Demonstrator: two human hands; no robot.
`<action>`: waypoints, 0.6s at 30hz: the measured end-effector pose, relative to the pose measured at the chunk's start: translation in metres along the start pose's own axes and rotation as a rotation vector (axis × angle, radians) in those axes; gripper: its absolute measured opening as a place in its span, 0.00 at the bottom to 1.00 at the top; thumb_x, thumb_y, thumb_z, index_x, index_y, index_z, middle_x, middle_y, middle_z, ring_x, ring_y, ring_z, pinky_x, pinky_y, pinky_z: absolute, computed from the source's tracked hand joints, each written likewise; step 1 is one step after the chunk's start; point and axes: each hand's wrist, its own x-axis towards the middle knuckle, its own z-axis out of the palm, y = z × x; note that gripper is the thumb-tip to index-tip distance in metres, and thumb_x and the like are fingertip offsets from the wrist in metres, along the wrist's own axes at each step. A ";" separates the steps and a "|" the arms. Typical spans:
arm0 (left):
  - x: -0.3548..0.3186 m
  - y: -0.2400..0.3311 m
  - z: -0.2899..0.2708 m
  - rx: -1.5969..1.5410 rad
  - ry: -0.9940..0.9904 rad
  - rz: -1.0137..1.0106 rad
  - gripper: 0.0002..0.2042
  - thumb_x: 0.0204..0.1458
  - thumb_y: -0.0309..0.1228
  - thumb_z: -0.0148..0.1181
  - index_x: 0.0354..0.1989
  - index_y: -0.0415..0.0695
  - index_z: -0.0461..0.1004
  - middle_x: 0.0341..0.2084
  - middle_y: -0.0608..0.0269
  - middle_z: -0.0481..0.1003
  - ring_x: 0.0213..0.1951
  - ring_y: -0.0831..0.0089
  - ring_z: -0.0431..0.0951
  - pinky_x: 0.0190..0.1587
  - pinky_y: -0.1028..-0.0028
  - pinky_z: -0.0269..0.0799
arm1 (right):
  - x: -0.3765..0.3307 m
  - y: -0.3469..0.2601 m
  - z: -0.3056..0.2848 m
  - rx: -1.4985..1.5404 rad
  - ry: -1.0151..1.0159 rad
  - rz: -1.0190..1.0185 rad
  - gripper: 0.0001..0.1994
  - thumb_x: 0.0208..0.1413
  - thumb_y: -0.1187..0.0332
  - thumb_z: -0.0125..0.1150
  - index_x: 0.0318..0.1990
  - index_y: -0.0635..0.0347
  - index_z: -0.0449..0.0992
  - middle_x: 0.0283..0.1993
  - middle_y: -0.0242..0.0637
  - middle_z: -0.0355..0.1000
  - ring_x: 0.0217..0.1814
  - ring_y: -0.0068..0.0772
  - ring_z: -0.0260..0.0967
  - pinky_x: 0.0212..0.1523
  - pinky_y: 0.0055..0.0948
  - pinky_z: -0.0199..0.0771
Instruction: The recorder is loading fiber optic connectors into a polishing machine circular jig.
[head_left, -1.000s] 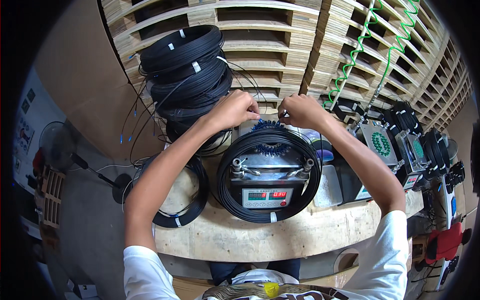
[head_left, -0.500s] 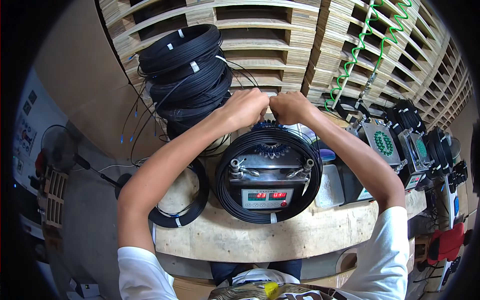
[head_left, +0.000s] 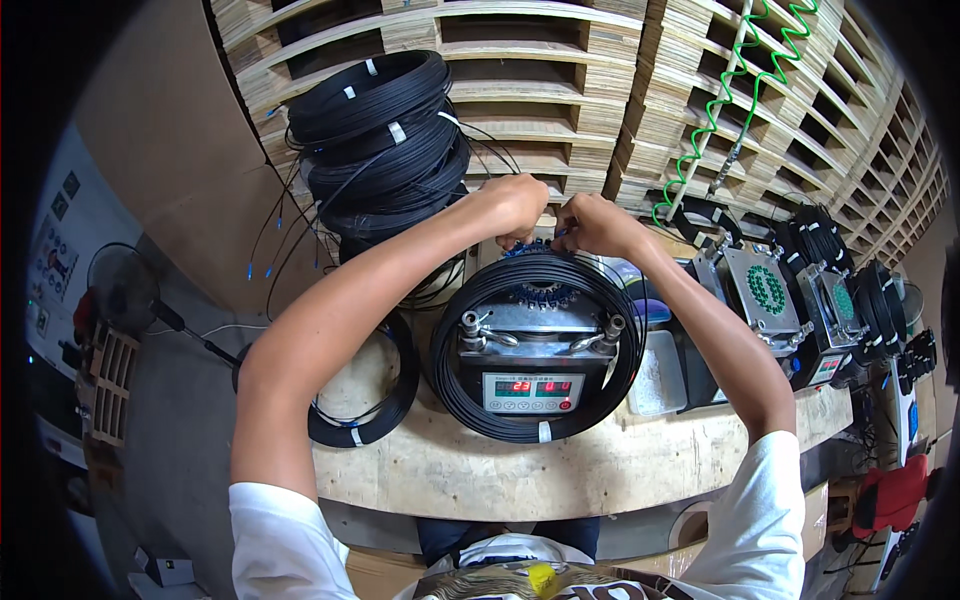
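A coil of black cable (head_left: 455, 400), bound with white tape, hangs around a bench machine with a metal top plate (head_left: 535, 318) and a lit red digital display (head_left: 534, 392). Small blue connectors (head_left: 540, 293) ring a round fixture on the machine, partly behind the cable. My left hand (head_left: 520, 207) is closed over the far side of this ring, fingertips pointing down. Close beside it, my right hand (head_left: 597, 226) is closed too, with its fingertips pinched at the blue connectors. What either hand holds is hidden or too small to make out.
A tall stack of black cable coils (head_left: 385, 150) stands at the back left, with another coil (head_left: 400, 400) below it. A clear plastic tray (head_left: 657, 375) sits right of the machine. Similar machines (head_left: 765, 290) line the right side; wooden pallets (head_left: 510, 85) rise behind.
My hands, nearly touching before, have moved slightly apart. The right hand has shifted right and down, and its fingers show more. The reading on the red display has changed.
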 end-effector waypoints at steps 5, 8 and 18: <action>0.011 0.001 0.005 -0.027 -0.024 0.028 0.09 0.49 0.24 0.67 0.21 0.31 0.79 0.19 0.55 0.81 0.22 0.68 0.83 0.29 0.71 0.80 | 0.002 0.006 -0.001 0.109 -0.049 0.022 0.12 0.43 0.71 0.72 0.36 0.64 0.82 0.32 0.44 0.81 0.38 0.40 0.80 0.38 0.36 0.78; 0.012 0.002 0.007 0.000 -0.033 0.010 0.09 0.51 0.25 0.66 0.22 0.32 0.79 0.20 0.54 0.81 0.22 0.68 0.83 0.28 0.70 0.79 | 0.001 0.010 -0.001 0.103 -0.073 -0.001 0.12 0.45 0.68 0.72 0.38 0.64 0.82 0.31 0.43 0.81 0.36 0.36 0.80 0.36 0.34 0.78; 0.061 -0.049 0.010 -0.082 -0.025 0.410 0.26 0.65 0.51 0.47 0.46 0.38 0.79 0.37 0.47 0.81 0.40 0.60 0.80 0.47 0.64 0.73 | 0.029 0.081 -0.047 0.143 -0.130 0.151 0.23 0.63 0.46 0.54 0.49 0.56 0.80 0.30 0.36 0.78 0.31 0.25 0.77 0.29 0.25 0.76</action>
